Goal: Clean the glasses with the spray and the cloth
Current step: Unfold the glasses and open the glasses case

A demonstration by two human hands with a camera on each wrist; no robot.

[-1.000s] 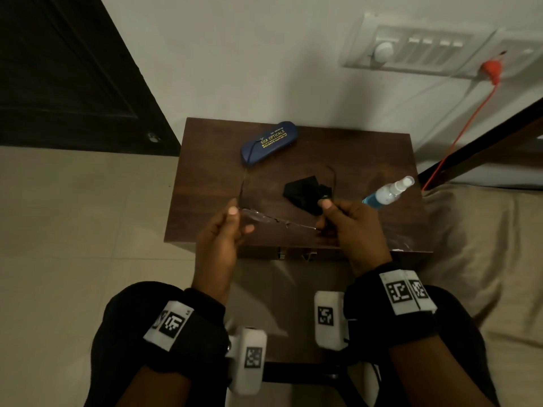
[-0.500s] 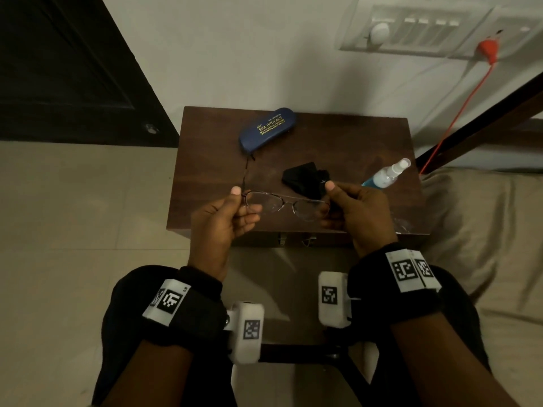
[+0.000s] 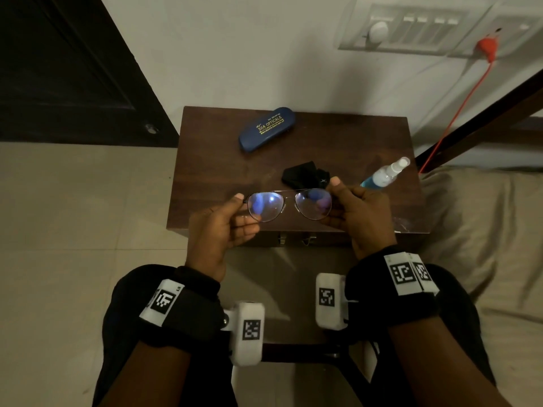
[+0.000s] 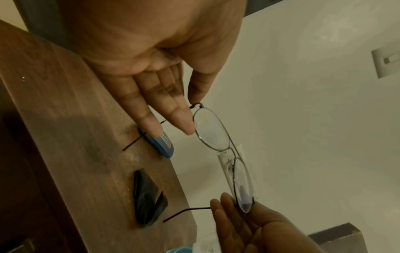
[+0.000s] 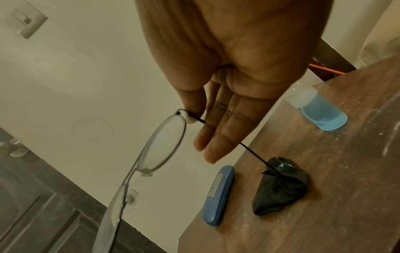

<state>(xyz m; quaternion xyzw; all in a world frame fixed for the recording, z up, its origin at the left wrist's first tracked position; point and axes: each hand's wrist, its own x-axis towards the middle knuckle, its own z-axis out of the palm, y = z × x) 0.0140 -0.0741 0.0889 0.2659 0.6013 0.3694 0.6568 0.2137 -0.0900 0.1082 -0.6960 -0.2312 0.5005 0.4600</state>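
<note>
Thin metal-framed glasses (image 3: 289, 204) hang in the air over the front edge of a small dark wooden table (image 3: 352, 136), lenses facing me and temples pointing away. My left hand (image 3: 244, 210) pinches the left hinge between thumb and fingers. My right hand (image 3: 332, 198) pinches the right hinge the same way. In the left wrist view the thumb and fingers (image 4: 186, 125) meet at the frame corner of the glasses (image 4: 212, 130). The black cloth (image 3: 304, 176) lies crumpled on the table just behind the glasses. The spray bottle (image 3: 382, 174), holding blue liquid, lies on its side at the right.
A blue glasses case (image 3: 266, 129) lies at the back of the table. A switch panel (image 3: 411, 27) with an orange cable (image 3: 458, 110) is on the wall behind. A dark door (image 3: 58, 69) stands to the left and a bed (image 3: 484, 230) to the right.
The glasses have tipped up from lying nearly flat to standing with the lenses facing me. Both hands kept their grip and rose slightly.
</note>
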